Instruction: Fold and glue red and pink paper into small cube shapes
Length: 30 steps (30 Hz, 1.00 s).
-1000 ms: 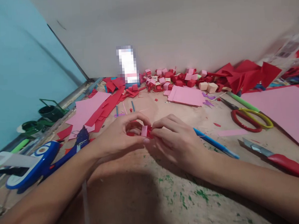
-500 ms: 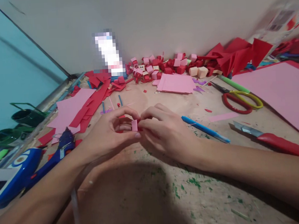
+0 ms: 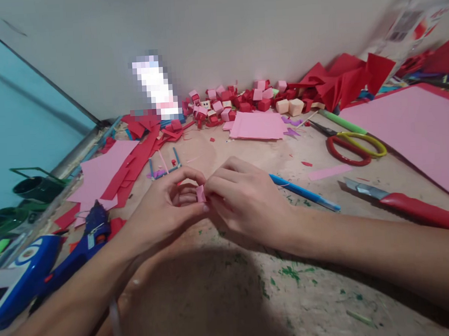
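My left hand and my right hand meet at the middle of the table, fingertips pinched together on a small pink paper piece. Most of the piece is hidden by the fingers; earlier a bit of red showed with it. Both hands hover just above the speckled tabletop. A blue pen lies just right of my right hand. A blue glue gun lies left of my left forearm.
Several small pink and red paper cubes are heaped by the back wall, with a pink sheet stack. Red-and-yellow scissors, a red-handled cutter, a large pink sheet sit right. Pink and red strips lie left.
The view has drifted so the table things sit lower left to right; my hands stay pinched on the pink piece, which now shows less between the fingers.
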Each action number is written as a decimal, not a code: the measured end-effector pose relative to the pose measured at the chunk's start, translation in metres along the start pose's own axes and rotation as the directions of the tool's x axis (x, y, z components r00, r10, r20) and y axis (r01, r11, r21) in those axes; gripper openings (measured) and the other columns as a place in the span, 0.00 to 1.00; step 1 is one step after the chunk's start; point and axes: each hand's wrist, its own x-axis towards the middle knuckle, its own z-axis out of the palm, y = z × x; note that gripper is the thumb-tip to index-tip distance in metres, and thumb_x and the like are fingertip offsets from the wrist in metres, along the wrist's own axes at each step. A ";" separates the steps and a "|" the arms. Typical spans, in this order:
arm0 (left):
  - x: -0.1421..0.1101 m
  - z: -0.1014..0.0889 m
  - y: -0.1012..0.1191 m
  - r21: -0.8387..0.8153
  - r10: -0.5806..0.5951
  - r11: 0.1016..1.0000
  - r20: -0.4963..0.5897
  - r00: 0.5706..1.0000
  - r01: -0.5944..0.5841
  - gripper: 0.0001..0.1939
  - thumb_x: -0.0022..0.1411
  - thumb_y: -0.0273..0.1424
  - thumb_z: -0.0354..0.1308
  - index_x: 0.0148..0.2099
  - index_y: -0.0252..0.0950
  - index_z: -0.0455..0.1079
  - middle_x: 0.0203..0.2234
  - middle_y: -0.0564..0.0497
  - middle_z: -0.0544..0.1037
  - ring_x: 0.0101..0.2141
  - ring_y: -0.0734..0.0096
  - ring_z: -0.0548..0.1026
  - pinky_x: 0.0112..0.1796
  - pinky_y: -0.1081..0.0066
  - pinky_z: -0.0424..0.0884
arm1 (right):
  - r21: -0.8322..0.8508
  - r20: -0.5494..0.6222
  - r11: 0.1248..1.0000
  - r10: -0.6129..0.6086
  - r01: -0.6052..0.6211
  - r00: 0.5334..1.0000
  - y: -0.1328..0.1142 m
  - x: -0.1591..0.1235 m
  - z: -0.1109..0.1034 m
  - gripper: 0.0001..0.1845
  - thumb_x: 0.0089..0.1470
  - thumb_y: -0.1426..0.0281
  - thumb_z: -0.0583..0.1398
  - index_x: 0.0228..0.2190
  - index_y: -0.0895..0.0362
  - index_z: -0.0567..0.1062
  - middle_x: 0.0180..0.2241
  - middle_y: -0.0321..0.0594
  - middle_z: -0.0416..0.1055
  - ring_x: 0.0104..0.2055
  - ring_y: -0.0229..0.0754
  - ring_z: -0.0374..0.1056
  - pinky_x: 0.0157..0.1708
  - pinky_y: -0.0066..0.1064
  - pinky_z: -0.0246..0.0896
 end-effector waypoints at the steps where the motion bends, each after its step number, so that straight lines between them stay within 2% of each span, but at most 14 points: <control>1: 0.000 0.000 -0.001 -0.009 -0.002 1.000 -0.001 1.000 0.002 0.20 0.48 0.22 0.75 0.42 0.38 0.75 0.32 0.56 0.80 0.33 0.74 0.80 0.35 0.77 0.79 | 0.004 0.000 1.000 0.002 -0.002 1.000 0.000 0.000 0.000 0.08 0.61 0.77 0.57 0.35 0.59 0.77 0.36 0.48 0.80 0.41 0.50 0.67 0.42 0.41 0.64; 6: -0.001 0.001 0.002 -0.031 0.000 1.000 -0.007 1.000 0.000 0.21 0.49 0.22 0.76 0.44 0.38 0.76 0.34 0.55 0.81 0.36 0.73 0.81 0.39 0.78 0.78 | 0.045 -0.036 0.999 -0.001 0.002 0.999 0.002 0.000 0.002 0.08 0.58 0.79 0.58 0.36 0.58 0.77 0.36 0.46 0.80 0.40 0.49 0.67 0.41 0.39 0.64; 11: -0.005 -0.001 0.009 -0.134 -0.038 0.990 0.016 0.999 0.040 0.14 0.56 0.29 0.75 0.43 0.40 0.77 0.33 0.54 0.81 0.36 0.74 0.80 0.39 0.77 0.78 | 0.096 -0.046 0.995 0.019 -0.014 0.999 0.002 0.001 0.000 0.07 0.60 0.79 0.59 0.36 0.57 0.76 0.35 0.43 0.78 0.41 0.47 0.67 0.40 0.37 0.63; 15: -0.006 -0.003 0.009 -0.186 -0.052 0.981 0.005 0.999 0.052 0.11 0.58 0.30 0.74 0.43 0.41 0.79 0.36 0.53 0.80 0.39 0.72 0.79 0.44 0.74 0.79 | 0.132 -0.067 0.991 0.042 -0.033 0.997 0.002 0.000 0.000 0.06 0.60 0.78 0.61 0.34 0.56 0.75 0.33 0.41 0.77 0.40 0.47 0.67 0.39 0.36 0.62; 18: -0.004 -0.006 0.009 -0.182 -0.073 0.981 -0.035 0.997 0.066 0.09 0.57 0.32 0.74 0.41 0.42 0.81 0.40 0.53 0.80 0.42 0.70 0.79 0.46 0.72 0.79 | 0.207 -0.109 0.974 0.117 -0.092 0.987 0.001 0.001 0.001 0.08 0.56 0.80 0.60 0.33 0.55 0.75 0.31 0.39 0.76 0.38 0.45 0.68 0.37 0.34 0.62; 20: -0.003 -0.008 0.010 -0.184 -0.095 0.979 -0.055 0.994 0.083 0.10 0.55 0.32 0.76 0.40 0.41 0.82 0.39 0.52 0.80 0.40 0.70 0.79 0.44 0.72 0.79 | 0.304 -0.116 0.933 0.236 -0.192 0.965 0.001 0.003 0.000 0.09 0.53 0.81 0.60 0.30 0.55 0.75 0.29 0.37 0.75 0.36 0.43 0.69 0.35 0.33 0.62; 22: -0.003 -0.009 0.014 -0.188 -0.101 0.978 -0.071 0.992 0.086 0.12 0.52 0.32 0.77 0.39 0.40 0.83 0.37 0.51 0.81 0.38 0.69 0.79 0.40 0.73 0.79 | 0.452 -0.089 0.837 0.387 -0.309 0.918 0.000 0.006 -0.001 0.09 0.51 0.81 0.60 0.28 0.55 0.75 0.28 0.35 0.75 0.34 0.41 0.70 0.34 0.32 0.62; 24: -0.004 -0.010 0.017 -0.198 -0.091 0.978 -0.090 0.992 0.072 0.12 0.51 0.31 0.77 0.39 0.39 0.82 0.33 0.51 0.82 0.34 0.69 0.79 0.37 0.72 0.78 | 0.631 -0.044 0.687 0.496 -0.361 0.867 0.000 0.009 -0.001 0.07 0.51 0.79 0.61 0.27 0.55 0.75 0.28 0.33 0.75 0.33 0.40 0.70 0.36 0.33 0.64; 27: -0.005 -0.009 0.020 -0.202 -0.075 0.978 -0.106 0.991 0.053 0.13 0.50 0.32 0.77 0.38 0.38 0.81 0.31 0.52 0.82 0.31 0.70 0.78 0.33 0.73 0.75 | 0.826 0.096 0.406 0.580 -0.390 0.809 -0.001 0.012 -0.001 0.05 0.48 0.74 0.68 0.26 0.55 0.75 0.28 0.32 0.75 0.30 0.38 0.69 0.34 0.32 0.64; 30: -0.007 -0.008 0.019 -0.212 -0.061 0.976 -0.077 0.995 0.043 0.12 0.51 0.32 0.77 0.36 0.37 0.80 0.28 0.53 0.80 0.29 0.73 0.77 0.33 0.74 0.73 | 0.888 0.253 0.153 0.625 -0.433 0.739 -0.004 0.012 0.002 0.12 0.44 0.69 0.74 0.26 0.55 0.76 0.27 0.32 0.75 0.27 0.37 0.67 0.28 0.29 0.60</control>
